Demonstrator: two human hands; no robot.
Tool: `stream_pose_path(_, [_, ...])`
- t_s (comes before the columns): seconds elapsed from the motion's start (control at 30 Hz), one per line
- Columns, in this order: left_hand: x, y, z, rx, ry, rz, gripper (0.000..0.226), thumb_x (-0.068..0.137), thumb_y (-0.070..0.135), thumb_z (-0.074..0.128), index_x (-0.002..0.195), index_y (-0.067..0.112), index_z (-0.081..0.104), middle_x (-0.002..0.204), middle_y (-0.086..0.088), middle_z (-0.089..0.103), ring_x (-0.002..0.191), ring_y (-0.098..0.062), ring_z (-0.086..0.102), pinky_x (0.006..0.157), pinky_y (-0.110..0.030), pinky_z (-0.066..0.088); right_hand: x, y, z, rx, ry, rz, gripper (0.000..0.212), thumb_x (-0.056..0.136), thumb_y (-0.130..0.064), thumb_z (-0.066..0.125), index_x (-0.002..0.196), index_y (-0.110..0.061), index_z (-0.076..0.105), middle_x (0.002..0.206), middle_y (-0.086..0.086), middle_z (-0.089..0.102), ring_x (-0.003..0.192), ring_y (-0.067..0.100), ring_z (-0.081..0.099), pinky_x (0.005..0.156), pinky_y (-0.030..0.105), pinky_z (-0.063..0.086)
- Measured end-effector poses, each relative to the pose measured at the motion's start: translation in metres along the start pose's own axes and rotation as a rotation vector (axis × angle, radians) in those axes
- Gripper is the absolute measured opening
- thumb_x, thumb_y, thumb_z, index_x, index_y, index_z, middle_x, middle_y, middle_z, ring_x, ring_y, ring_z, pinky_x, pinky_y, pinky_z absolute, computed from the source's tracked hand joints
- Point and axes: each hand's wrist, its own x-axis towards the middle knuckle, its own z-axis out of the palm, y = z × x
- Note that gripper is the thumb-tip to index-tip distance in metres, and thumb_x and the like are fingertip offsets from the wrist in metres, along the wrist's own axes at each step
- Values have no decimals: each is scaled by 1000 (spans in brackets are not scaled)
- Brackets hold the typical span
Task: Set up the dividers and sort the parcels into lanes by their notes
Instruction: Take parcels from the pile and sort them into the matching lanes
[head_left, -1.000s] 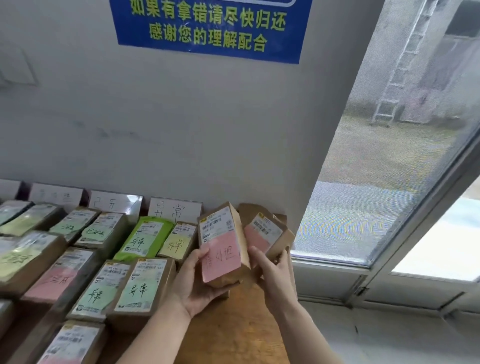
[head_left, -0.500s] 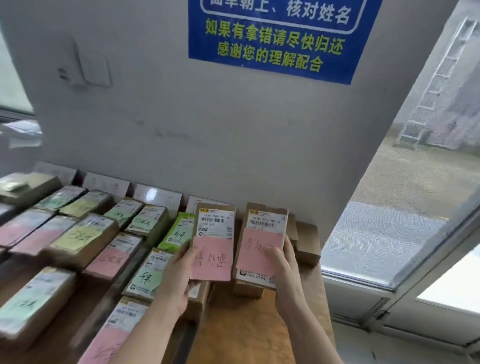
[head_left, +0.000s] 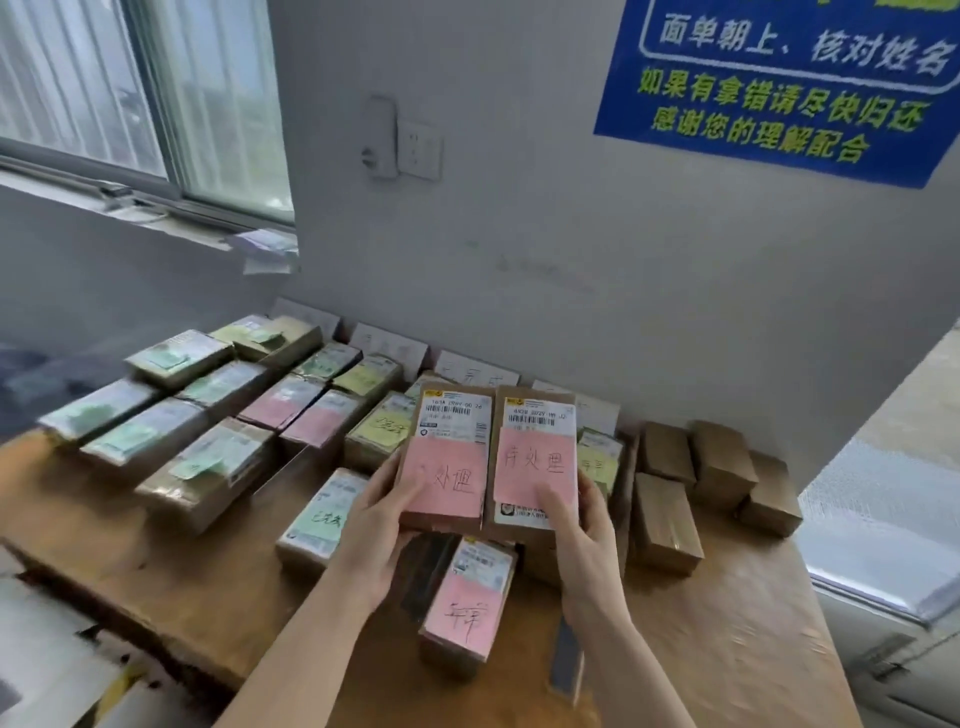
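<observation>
Left hand (head_left: 382, 525) grips the lower left edge of one pink-note parcel (head_left: 448, 457); the thumb lies across the lower part of the pink note and the remaining fingers wrap beneath, out of sight. Right hand (head_left: 584, 530) holds a second pink-note parcel (head_left: 535, 457) in the same manner, thumb on the note face, fingers curled around the right edge. Both hands are closed on their loads, not spread.

Both parcels are raised above the wooden worktop (head_left: 737, 639), side by side and nearly touching, label ends pointing away from the person toward the wall. Their long axes run front to back, parallel with the rows already laid out.

Sorted rows (head_left: 218, 415) occupy the worktop to the left and ahead of the hands, with white divider cards (head_left: 387, 343) standing against the wall behind them. Pink-note parcels already placed (head_left: 306, 415) lie up and to the left of the held pair, so the left hand is the nearer one. Both held notes appear to carry the same handwriting, which suggests one shared lane; which card matches cannot be read.

A third parcel with a pink note (head_left: 470, 605) lies on the worktop directly below the hands. Plain brown boxes (head_left: 696, 467) stand to the right, unsorted.
</observation>
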Motion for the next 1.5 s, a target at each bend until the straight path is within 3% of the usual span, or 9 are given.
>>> stream_pose_path(0.17, [-14,23,-54,-13,116,35,50,77,32,68,126,32,61,111,-6,73,115,-25,61,101,-50,49,-17,2,59,-88,-123,53,75,74,-68,59,142,-45,39,129,-4,64,115,20,63,97,51,52])
stream_pose_path(0.27, [-17,29,-78,13,191,84,46,84,27,67,129,32,60,108,-6,73,111,-25,63,95,-48,53,-19,1,84,-131,-199,42,74,72,-64,50,143,-49,36,133,-5,60,122,19,55,100,43,47])
stream_pose_path(0.43, [-25,43,-119,-26,322,111,34,94,15,60,125,30,58,103,-10,73,103,-29,67,85,-47,56,-19,2,129,-183,-304,11,80,68,-73,55,141,-55,30,144,-8,50,134,19,45,110,54,38])
stream_pose_path(0.6, [-31,62,-168,-5,405,124,31,93,15,62,122,23,53,106,-13,71,102,-27,68,78,-41,58,-30,0,176,-174,-340,20,78,79,-64,63,146,-44,29,144,-2,49,130,24,49,109,54,41])
stream_pose_path(0.77, [-30,84,-228,47,466,144,35,92,22,65,125,18,54,110,-12,70,107,-28,65,98,-51,50,-34,6,239,-195,-374,35,70,87,-52,63,147,-39,31,143,1,52,129,25,50,107,52,42])
stream_pose_path(0.9, [-23,104,-282,60,463,134,31,94,22,63,123,18,54,110,-12,71,104,-27,66,94,-50,53,-42,14,295,-151,-374,55,60,88,-48,65,142,-40,39,130,-2,58,118,20,57,92,44,52])
stream_pose_path(1.07, [-8,133,-349,73,446,115,30,95,19,61,123,13,53,111,-15,70,102,-29,68,86,-44,57,-52,29,367,-128,-340,95,58,90,-44,65,142,-35,43,133,1,58,119,23,56,99,49,50])
stream_pose_path(1.2, [9,154,-394,89,412,83,29,94,21,62,121,14,53,108,-14,72,97,-26,70,89,-46,57,-56,34,415,-92,-301,146,56,92,-39,65,142,-34,42,131,2,58,114,23,59,76,33,55])
stream_pose_path(1.5, [80,181,-443,110,383,15,28,95,24,62,120,15,54,110,-13,70,98,-24,69,73,-37,59,-18,44,481,-115,-208,156,57,90,-46,65,141,-34,44,138,-2,54,130,23,48,106,49,43])
